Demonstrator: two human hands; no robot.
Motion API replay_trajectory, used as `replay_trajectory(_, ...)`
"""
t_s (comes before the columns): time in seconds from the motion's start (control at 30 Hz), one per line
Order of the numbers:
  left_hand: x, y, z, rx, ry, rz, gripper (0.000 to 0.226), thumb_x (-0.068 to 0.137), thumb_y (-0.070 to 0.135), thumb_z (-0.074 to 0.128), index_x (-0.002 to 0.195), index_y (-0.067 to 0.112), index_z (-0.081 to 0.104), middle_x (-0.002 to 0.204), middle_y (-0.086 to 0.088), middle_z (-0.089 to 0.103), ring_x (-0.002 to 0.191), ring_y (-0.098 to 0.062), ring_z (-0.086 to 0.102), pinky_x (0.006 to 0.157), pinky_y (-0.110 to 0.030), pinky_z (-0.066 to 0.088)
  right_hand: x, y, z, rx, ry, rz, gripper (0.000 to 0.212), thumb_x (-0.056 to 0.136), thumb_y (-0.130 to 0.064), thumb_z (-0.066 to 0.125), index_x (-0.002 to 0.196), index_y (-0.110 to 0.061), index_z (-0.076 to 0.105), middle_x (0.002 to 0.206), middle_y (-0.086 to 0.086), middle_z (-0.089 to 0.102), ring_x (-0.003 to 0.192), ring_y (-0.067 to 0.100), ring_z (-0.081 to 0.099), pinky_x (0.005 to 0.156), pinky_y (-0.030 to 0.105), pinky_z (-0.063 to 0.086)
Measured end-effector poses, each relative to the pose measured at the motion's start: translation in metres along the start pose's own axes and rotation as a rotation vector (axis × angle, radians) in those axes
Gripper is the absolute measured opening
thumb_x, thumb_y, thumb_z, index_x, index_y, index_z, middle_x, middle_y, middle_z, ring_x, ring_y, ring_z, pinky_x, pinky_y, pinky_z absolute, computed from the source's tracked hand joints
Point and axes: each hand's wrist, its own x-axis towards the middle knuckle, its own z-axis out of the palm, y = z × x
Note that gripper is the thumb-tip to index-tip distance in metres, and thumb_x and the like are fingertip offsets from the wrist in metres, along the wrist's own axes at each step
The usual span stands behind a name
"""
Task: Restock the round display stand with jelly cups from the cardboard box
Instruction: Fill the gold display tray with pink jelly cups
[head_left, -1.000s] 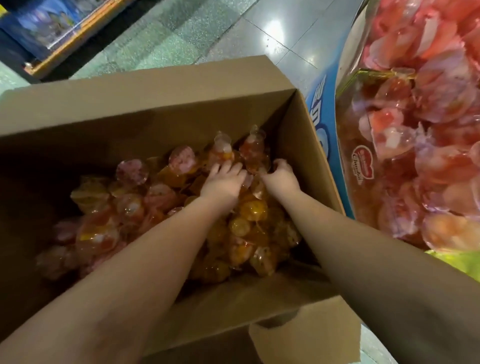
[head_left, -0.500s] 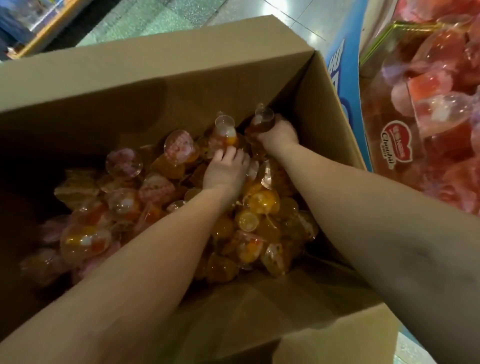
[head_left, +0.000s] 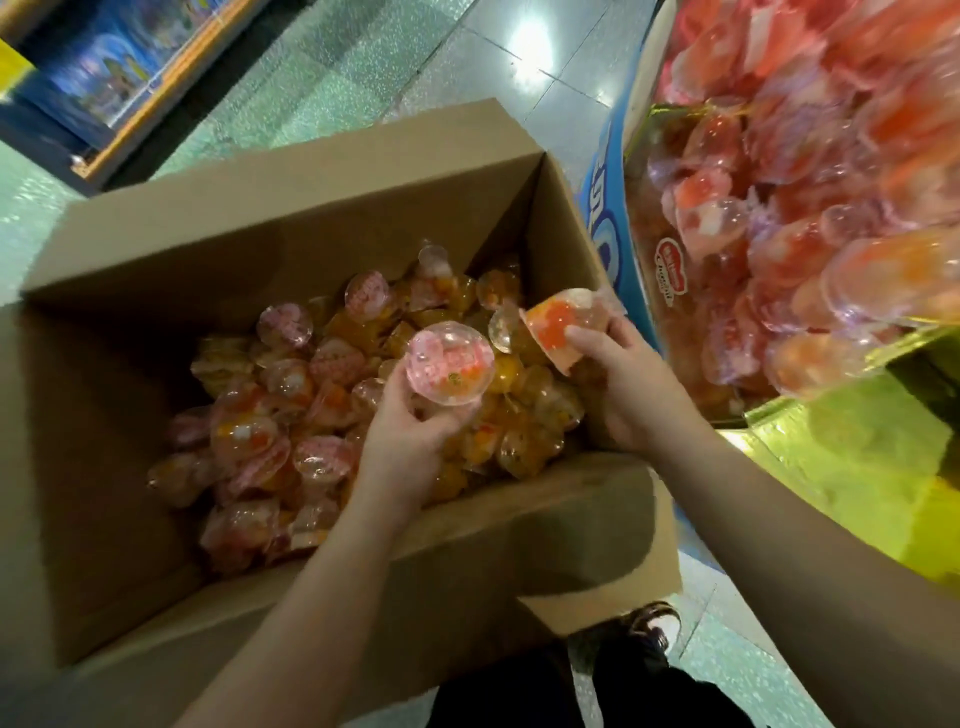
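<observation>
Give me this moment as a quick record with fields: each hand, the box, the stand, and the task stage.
left hand: grips a pink-lidded jelly cup, lid facing the camera
right hand: grips an orange-red jelly cup, tilted
cardboard box: open, on the floor, jelly cups piled inside
display stand: right of the box, heaped with pink and red cups
stage: two cups lifted above the pile, not yet on the stand

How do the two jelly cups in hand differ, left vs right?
The left hand holds its jelly cup with the round pink-printed lid facing the camera; the right hand holds its jelly cup tilted, its side and orange-red filling showing. The left cup sits over the middle of the cardboard box; the right cup is near the box's right wall, closer to the display stand. Both are clear plastic, lifted above the pile.
</observation>
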Motion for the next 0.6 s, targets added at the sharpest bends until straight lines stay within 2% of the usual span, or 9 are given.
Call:
replay_trajectory(0.03, -0.015, 0.008, 0.008, -0.006, -0.035, 0.004, 0.065, 0.081, 0.029, 0.079, 0.131, 0.047, 0.041, 0.117, 0.03, 0.055, 0.108, 0.008, 0.054, 0.094, -0.023, 0.044, -0.019, 0.001, -0.016, 0.07, -0.018, 0.003, 0.077, 0.074, -0.042, 0.075, 0.145, -0.033, 0.044, 0.13, -0.002, 0.062, 0.119, 0.022, 0.059, 0.102, 0.044, 0.047)
replay_trajectory(0.1, -0.042, 0.024, 0.028, 0.037, -0.105, 0.028, 0.064, 0.081, 0.026, 0.079, 0.125, 0.047, 0.037, 0.111, 0.034, 0.052, 0.099, 0.016, 0.051, 0.091, -0.012, 0.039, -0.055, 0.002, -0.047, 0.199, -0.044, -0.01, 0.066, 0.072, -0.027, 0.076, 0.134, -0.025, 0.054, 0.112, 0.002, 0.069, 0.101, 0.022, 0.066, 0.081, 0.033, 0.055)
replay_trajectory(0.13, -0.055, 0.033, 0.04, 0.071, -0.147, 0.051, 0.064, 0.082, 0.027, 0.078, 0.126, 0.046, 0.035, 0.11, 0.035, 0.05, 0.096, 0.02, 0.05, 0.085, -0.003, 0.036, -0.072, 0.002, -0.062, 0.253, -0.055, -0.022, 0.058, 0.072, -0.022, 0.074, 0.127, -0.023, 0.057, 0.102, 0.004, 0.07, 0.091, 0.022, 0.066, 0.069, 0.028, 0.056)
replay_trajectory(0.17, -0.065, 0.039, 0.054, 0.106, -0.19, 0.073, 0.064, 0.082, 0.027, 0.077, 0.127, 0.045, 0.034, 0.111, 0.036, 0.049, 0.095, 0.024, 0.048, 0.078, 0.003, 0.034, -0.087, 0.003, -0.079, 0.278, -0.054, -0.038, 0.052, 0.072, -0.019, 0.072, 0.122, -0.023, 0.057, 0.096, 0.004, 0.07, 0.085, 0.022, 0.066, 0.063, 0.027, 0.055)
replay_trajectory(0.2, -0.075, 0.048, 0.069, 0.139, -0.217, 0.1, 0.065, 0.082, 0.028, 0.078, 0.126, 0.046, 0.034, 0.111, 0.036, 0.048, 0.095, 0.025, 0.048, 0.074, 0.006, 0.032, -0.101, 0.004, -0.095, 0.291, -0.049, -0.06, 0.049, 0.074, -0.018, 0.07, 0.12, -0.024, 0.056, 0.095, 0.003, 0.07, 0.083, 0.021, 0.066, 0.065, 0.028, 0.056)
replay_trajectory(0.3, -0.104, 0.066, 0.12, 0.218, -0.28, 0.139, 0.064, 0.08, 0.028, 0.081, 0.12, 0.048, 0.035, 0.113, 0.032, 0.047, 0.101, 0.012, 0.047, 0.075, -0.001, 0.03, -0.141, 0.008, -0.154, 0.325, 0.027, -0.109, 0.049, 0.073, -0.024, 0.063, 0.12, -0.02, 0.055, 0.107, 0.01, 0.066, 0.091, 0.022, 0.065, 0.078, 0.035, 0.055)
replay_trajectory(0.4, -0.125, 0.074, 0.167, 0.255, -0.355, 0.184, 0.053, 0.078, 0.029, 0.084, 0.107, 0.05, 0.045, 0.112, 0.031, 0.054, 0.104, 0.013, 0.052, 0.082, -0.007, 0.037, -0.177, 0.016, -0.207, 0.365, 0.066, -0.128, 0.068, 0.071, -0.026, 0.069, 0.135, -0.012, 0.05, 0.123, 0.014, 0.063, 0.102, 0.026, 0.065, 0.085, 0.042, 0.056)
replay_trajectory(0.5, -0.158, 0.077, 0.234, 0.334, -0.413, 0.271, 0.054, 0.078, 0.029, 0.084, 0.111, 0.05, 0.046, 0.113, 0.028, 0.057, 0.109, 0.004, 0.054, 0.089, -0.014, 0.041, -0.224, 0.034, -0.276, 0.449, 0.126, -0.177, 0.091, 0.057, -0.038, 0.085, 0.139, -0.013, 0.051, 0.127, 0.013, 0.065, 0.109, 0.027, 0.064, 0.085, 0.043, 0.056)
replay_trajectory(0.6, -0.192, 0.077, 0.308, 0.346, -0.458, 0.309, 0.056, 0.078, 0.027, 0.083, 0.12, 0.041, 0.049, 0.114, 0.02, 0.062, 0.108, 0.001, 0.057, 0.084, -0.013, 0.04, -0.262, 0.06, -0.345, 0.483, 0.189, -0.193, 0.063, 0.079, -0.043, 0.06, 0.136, -0.016, 0.056, 0.125, 0.009, 0.069, 0.117, 0.027, 0.063, 0.083, 0.039, 0.051)
